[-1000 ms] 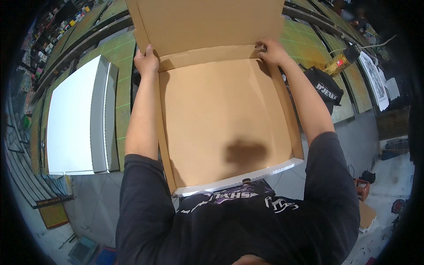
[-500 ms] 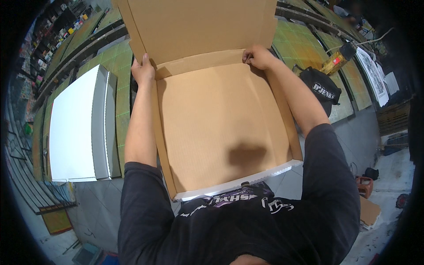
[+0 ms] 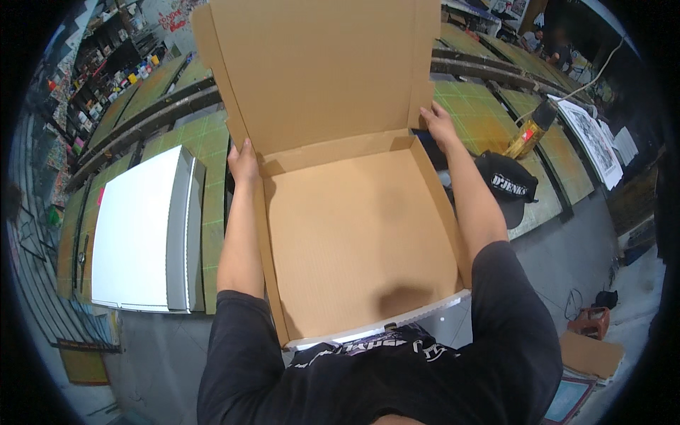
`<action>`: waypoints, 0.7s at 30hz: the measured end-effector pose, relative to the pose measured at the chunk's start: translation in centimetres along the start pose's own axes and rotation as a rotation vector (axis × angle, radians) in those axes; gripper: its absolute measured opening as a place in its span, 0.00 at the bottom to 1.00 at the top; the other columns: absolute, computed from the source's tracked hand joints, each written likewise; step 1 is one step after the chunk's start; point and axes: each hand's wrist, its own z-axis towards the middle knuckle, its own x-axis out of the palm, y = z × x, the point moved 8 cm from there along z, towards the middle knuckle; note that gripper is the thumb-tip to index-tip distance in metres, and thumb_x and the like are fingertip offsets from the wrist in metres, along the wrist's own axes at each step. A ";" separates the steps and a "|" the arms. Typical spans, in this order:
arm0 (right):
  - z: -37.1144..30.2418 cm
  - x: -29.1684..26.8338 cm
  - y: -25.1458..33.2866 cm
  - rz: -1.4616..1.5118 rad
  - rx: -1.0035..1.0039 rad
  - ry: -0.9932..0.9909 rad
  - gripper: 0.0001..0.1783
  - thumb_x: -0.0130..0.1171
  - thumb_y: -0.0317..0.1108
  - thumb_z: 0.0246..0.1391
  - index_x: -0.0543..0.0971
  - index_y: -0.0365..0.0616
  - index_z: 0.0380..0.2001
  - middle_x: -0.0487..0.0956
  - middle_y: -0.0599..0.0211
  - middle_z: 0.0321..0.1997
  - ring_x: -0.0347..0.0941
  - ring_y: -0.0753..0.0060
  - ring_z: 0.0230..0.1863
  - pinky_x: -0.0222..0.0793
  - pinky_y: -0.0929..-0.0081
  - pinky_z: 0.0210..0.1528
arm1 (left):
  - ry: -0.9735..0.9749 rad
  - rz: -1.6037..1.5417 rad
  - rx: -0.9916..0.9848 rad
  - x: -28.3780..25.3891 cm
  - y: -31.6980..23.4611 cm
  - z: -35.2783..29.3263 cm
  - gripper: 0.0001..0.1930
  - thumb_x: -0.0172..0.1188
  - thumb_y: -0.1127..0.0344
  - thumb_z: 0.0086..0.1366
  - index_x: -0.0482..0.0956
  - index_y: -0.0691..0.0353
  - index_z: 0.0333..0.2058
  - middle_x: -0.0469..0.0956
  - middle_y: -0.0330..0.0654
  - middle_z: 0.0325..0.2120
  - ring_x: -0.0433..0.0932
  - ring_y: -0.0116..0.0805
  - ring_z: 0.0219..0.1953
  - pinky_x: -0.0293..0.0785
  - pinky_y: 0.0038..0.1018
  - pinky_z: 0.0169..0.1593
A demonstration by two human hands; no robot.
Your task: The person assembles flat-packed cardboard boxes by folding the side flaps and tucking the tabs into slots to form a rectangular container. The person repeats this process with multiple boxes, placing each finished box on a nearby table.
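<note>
A large cardboard box, brown inside with a white front edge, lies opened before me, its lid raised at the far side. My left hand grips the box's far left corner, thumb up along the side wall. At the far right corner, my right hand holds the outside of the box near the lid's hinge, with its fingertips partly hidden behind the cardboard. Inside, the box holds nothing but a shadow. To the left, a closed white box rests on a green-gridded board.
Green-gridded boards run along both sides on dark rails. On the right are a black cap, a yellow bottle with a black top and printed sheets. Cardboard lies on the floor at lower right. People sit far back right.
My right hand has shifted from inside the far right corner to its outer side. The view has tilted up, so the box and the surroundings sit lower.
</note>
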 end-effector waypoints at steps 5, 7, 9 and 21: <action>-1.4 1.6 4.4 -0.523 -0.314 -0.097 0.16 0.54 0.31 0.52 0.75 0.39 0.45 0.79 0.66 0.35 0.74 0.72 0.40 0.68 0.75 0.43 | 0.310 0.033 0.007 3.4 -2.7 -0.7 0.29 0.52 0.55 0.64 0.59 0.67 0.57 0.64 0.47 0.56 0.61 0.36 0.58 0.54 0.30 0.60; -0.1 -1.1 3.4 -0.508 -0.225 -0.199 0.20 0.53 0.30 0.51 0.72 0.36 0.48 0.78 0.63 0.40 0.74 0.67 0.43 0.69 0.71 0.45 | 0.458 -0.083 -0.116 5.7 -5.1 -1.9 0.31 0.44 0.50 0.66 0.54 0.65 0.61 0.57 0.45 0.61 0.54 0.35 0.63 0.46 0.31 0.64; 0.4 -1.4 2.9 -0.164 -0.143 -0.157 0.23 0.51 0.31 0.50 0.69 0.35 0.51 0.77 0.62 0.45 0.73 0.64 0.46 0.68 0.68 0.48 | 0.634 -0.363 -0.120 5.2 -5.1 -1.0 0.32 0.36 0.45 0.68 0.53 0.63 0.62 0.56 0.44 0.62 0.52 0.36 0.64 0.45 0.32 0.64; -4.6 1.8 6.8 0.944 0.151 0.387 0.31 0.28 0.53 0.64 0.59 0.42 0.60 0.62 0.61 0.62 0.58 0.63 0.63 0.53 0.64 0.64 | 0.640 -0.387 -0.180 4.9 -7.3 -3.0 0.25 0.30 0.54 0.70 0.59 0.63 0.59 0.61 0.41 0.59 0.59 0.37 0.61 0.52 0.35 0.62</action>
